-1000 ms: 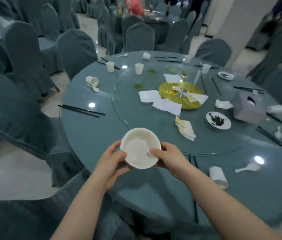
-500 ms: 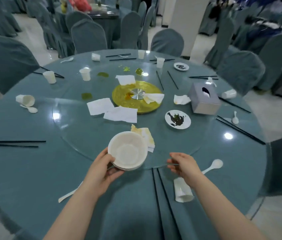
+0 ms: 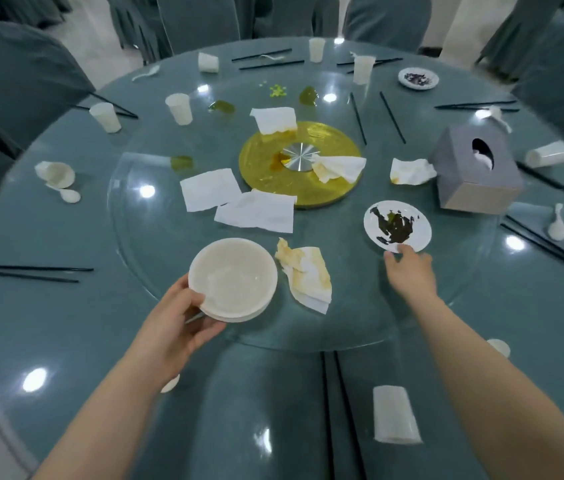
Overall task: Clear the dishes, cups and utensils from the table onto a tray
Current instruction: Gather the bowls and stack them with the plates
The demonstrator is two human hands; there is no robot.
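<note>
Left hand (image 3: 178, 322), fingers curled under and thumb over the near rim, grips a small stack of white bowls (image 3: 234, 279), held just above the near edge of the glass turntable (image 3: 142, 244). The stack appears to be two or three nested pieces; the exact count cannot be told. The bowls look rigid and glossy, probably ceramic or melamine, so they are judged stiff, smooth and liable to slide on one another if tilted; support from beneath the base is the safer hold.

Right hand (image 3: 410, 273), fingers extended and slightly spread, clamps nothing; its fingertips (image 3: 399, 250) touch the near rim of a small white saucer (image 3: 397, 226) smeared with dark sauce. The saucer lies flat on the turntable, between the stained napkin (image 3: 305, 271) and the grey tissue box (image 3: 478, 171). It is judged light, shallow and brittle, with a wet centre. The clean near rim is the place to pinch it, thumb above and fingers below, and it should be kept level so the residue does not run.

Outward on the round table (image 3: 66, 341): a toppled paper cup (image 3: 395, 415) near the right forearm, black chopsticks (image 3: 329, 393) just beside it, a white spoon (image 3: 557, 226) to the far right. No tray is visible.
</note>
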